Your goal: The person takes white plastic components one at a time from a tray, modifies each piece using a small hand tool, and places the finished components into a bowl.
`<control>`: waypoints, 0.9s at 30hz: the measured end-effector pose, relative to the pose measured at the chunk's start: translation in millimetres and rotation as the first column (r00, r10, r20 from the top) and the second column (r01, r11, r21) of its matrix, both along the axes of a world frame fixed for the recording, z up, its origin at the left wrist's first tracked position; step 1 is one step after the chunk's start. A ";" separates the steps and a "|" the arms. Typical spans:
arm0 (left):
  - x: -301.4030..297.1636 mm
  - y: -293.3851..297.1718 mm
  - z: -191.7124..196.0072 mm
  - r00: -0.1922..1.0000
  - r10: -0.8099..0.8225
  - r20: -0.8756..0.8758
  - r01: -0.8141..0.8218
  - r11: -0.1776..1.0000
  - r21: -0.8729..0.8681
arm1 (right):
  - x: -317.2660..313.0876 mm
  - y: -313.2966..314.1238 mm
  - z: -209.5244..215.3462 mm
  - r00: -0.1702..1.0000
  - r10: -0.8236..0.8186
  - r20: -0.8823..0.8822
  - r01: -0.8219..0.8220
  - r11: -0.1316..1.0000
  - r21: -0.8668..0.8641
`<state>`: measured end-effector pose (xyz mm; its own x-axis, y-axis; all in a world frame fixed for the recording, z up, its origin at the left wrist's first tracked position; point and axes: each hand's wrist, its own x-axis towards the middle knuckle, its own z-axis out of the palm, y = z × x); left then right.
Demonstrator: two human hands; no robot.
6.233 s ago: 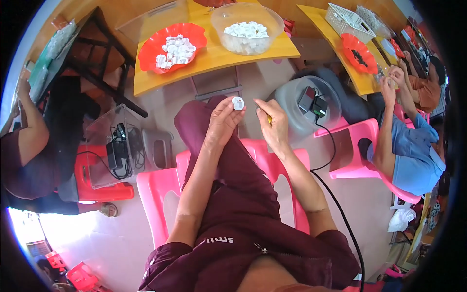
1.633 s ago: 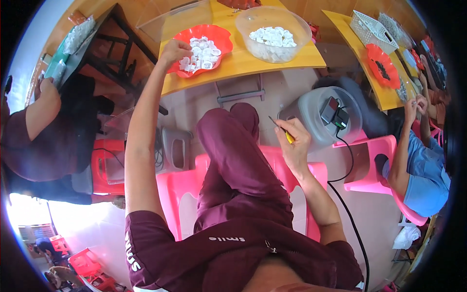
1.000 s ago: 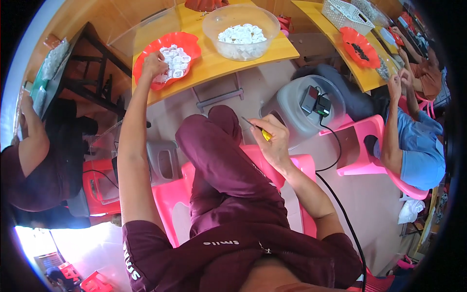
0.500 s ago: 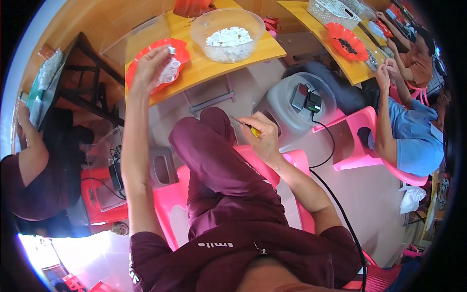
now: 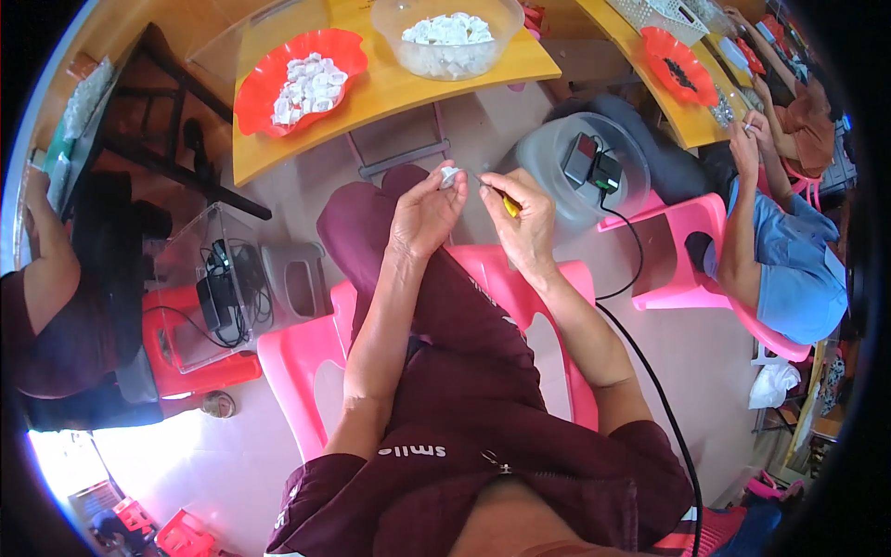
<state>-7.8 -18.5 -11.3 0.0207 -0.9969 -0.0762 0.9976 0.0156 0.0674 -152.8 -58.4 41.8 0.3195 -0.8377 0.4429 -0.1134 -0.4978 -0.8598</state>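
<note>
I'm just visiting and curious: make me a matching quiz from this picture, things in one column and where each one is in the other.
Things:
1. small white piece
2. yellow-handled tool
3. red tray
4. clear bowl

Places:
a. on the yellow table, full of white pieces
b. in the right hand
c. in the left hand
d. on the table's left end

Pairs: 1-c, 2-b, 3-d, 4-a

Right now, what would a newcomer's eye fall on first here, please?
Probably the two hands at centre: the left hand pinches a small white piece, the right hand aims a thin yellow-handled tool at it. Beyond them, a red tray of white pieces sits on the yellow table.
</note>
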 end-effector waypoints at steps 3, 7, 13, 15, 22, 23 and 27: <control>0.0 4.7 1.7 0.999 -0.016 -0.051 0.017 1.000 0.004 | 1.0 3.8 2.2 0.999 0.007 -0.031 -0.009 0.998 -0.066; -5.5 7.4 5.1 1.000 -0.015 0.008 0.014 0.995 0.098 | 0.5 1.3 -2.4 0.999 0.021 -0.033 -0.024 0.998 -0.065; 2.3 8.3 -8.5 0.999 -0.032 0.014 0.031 0.998 0.061 | 1.3 5.3 0.1 0.990 0.015 -0.139 -0.032 0.992 -0.120; 0.5 7.6 -7.7 0.999 -0.033 0.022 0.032 0.998 0.051 | 0.7 4.9 -1.9 0.988 0.013 -0.156 -0.033 0.991 -0.127; -1.6 10.0 -10.5 0.986 0.047 0.161 -0.044 0.999 -0.024 | 1.5 3.8 -2.4 0.990 -0.006 -0.138 -0.015 0.988 -0.154; -2.2 10.4 -8.5 0.977 0.066 0.203 -0.059 0.997 -0.042 | 1.4 4.1 -1.3 0.991 -0.006 -0.133 -0.014 0.990 -0.143; -5.3 11.3 -0.3 0.963 0.066 0.260 -0.052 0.997 -0.060 | 0.4 3.1 -3.5 0.997 -0.007 -0.079 -0.004 0.992 -0.128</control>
<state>-13.2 -7.1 -11.5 0.0920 -0.9957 -0.0079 0.9424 0.0845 0.3237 -152.4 -55.3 38.3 0.3567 -0.7763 0.5197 -0.1795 -0.6029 -0.7774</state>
